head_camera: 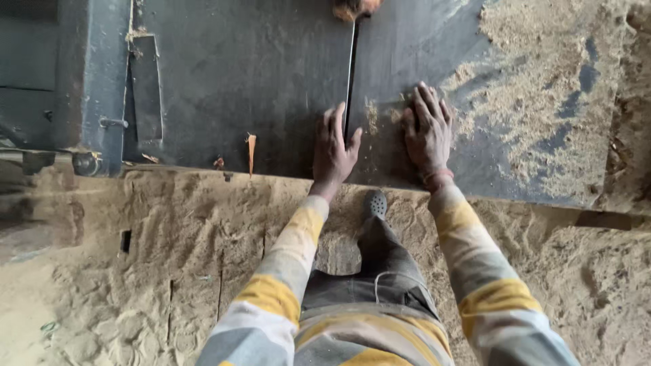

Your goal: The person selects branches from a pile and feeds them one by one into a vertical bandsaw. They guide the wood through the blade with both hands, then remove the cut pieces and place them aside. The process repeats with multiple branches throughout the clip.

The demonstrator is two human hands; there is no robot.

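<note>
A dark steel saw table (258, 81) fills the upper part of the head view, its surface bare on the left and buried under a broad drift of pale sawdust (542, 88) on the right. Below its front edge the floor (135, 285) is deep in the same sawdust, and the person's dark shoe (374, 203) is planted just under that edge. A narrow slot (350, 74) runs from the far side of the table toward the person; whether a blade stands in it cannot be told from here, though an orange-brown piece (352, 8) sits at its far end, cut off by the frame. The left hand (332, 152) lies flat on the steel with its fingers spread and holding nothing, right against the near end of the slot. The right hand (428, 132) rests just across the slot, also open and flat, its fingertips in a thin scatter of dust. A small orange wood splinter (251, 152) stands near the front edge, well left of both hands. To work well here, my judgement is that palms should stay flat, pressure even, and fingers clear of the slot line, sweeping away from it, not across.
</note>
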